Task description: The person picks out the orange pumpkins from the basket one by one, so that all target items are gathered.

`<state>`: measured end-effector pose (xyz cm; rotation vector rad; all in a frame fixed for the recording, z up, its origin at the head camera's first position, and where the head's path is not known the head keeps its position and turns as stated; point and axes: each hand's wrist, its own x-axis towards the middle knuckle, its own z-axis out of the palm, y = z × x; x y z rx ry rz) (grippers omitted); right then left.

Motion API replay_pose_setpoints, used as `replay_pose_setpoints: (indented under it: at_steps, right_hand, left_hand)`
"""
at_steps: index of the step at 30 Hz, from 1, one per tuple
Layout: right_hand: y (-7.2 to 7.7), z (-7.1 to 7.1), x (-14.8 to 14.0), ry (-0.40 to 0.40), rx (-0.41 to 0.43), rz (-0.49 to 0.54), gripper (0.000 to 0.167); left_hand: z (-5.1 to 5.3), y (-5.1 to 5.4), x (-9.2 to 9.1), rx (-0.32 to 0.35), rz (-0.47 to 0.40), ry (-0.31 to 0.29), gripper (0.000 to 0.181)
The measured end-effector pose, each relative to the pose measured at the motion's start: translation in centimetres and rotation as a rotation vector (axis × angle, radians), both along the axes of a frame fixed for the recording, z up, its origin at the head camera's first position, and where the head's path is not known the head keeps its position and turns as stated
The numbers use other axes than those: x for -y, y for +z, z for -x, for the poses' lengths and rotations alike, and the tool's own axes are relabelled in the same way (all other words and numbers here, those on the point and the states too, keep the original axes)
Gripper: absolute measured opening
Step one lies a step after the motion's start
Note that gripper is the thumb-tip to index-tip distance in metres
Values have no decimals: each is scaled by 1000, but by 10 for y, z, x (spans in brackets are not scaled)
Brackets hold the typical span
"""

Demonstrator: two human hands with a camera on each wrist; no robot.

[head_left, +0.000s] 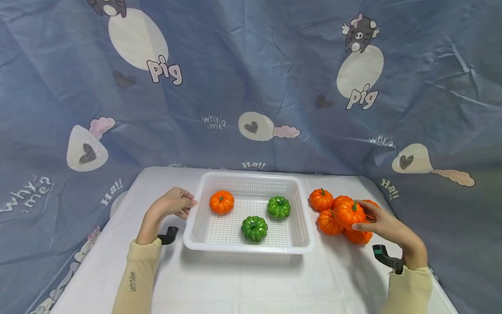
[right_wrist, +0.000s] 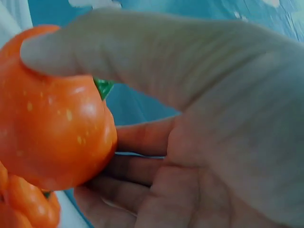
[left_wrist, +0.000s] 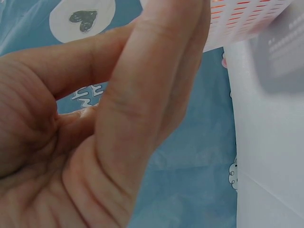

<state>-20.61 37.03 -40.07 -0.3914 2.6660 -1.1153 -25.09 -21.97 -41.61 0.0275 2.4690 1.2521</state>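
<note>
At the left side of a white plastic basket (head_left: 249,249), my left hand (head_left: 172,204) pinches the rim; its fingertips are cut off in the left wrist view, where a perforated corner of the basket (left_wrist: 242,21) shows. My right hand (head_left: 386,224) holds an orange toy pumpkin (head_left: 347,214) with a green stem, thumb on the near side and fingers on the far side. This pumpkin (right_wrist: 57,123) fills the left of the right wrist view. It hovers over several other orange pumpkins (head_left: 321,199) grouped right of the basket, partly hiding them.
Inside the basket sit one orange pumpkin (head_left: 222,202) and two green pumpkins, one at the right (head_left: 279,208) and one nearer the front (head_left: 254,229). A white-covered table (head_left: 219,288) lies beneath. Blue printed cloth (head_left: 251,87) hangs behind and at the sides.
</note>
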Motion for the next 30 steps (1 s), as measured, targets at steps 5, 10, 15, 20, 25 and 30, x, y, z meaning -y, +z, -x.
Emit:
replay_pose_setpoints:
  at_steps: [5,10,15,20,25,30]
  right_hand:
    - [-3,-4,-25,-99,22,-69,86]
    - [-11,-5,-46,-186,54,-83,89]
    - [-18,-7,-60,-238,62,-92,87]
    - [-25,-7,-71,-286,98,-97,87]
    - [-30,-5,-80,-348,208,-86,92]
    - [-40,-2,-87,-385,276,-78,90]
  left_hand:
    - [0,2,-1,6,5,7,38]
    - [1,1,0,14,4,12,39]
    - [1,0,1,15,7,18,42]
    - [1,-1,1,15,7,15,43]
    - [1,-2,0,14,4,13,42]
    - [1,-1,0,17,-1,11,43]
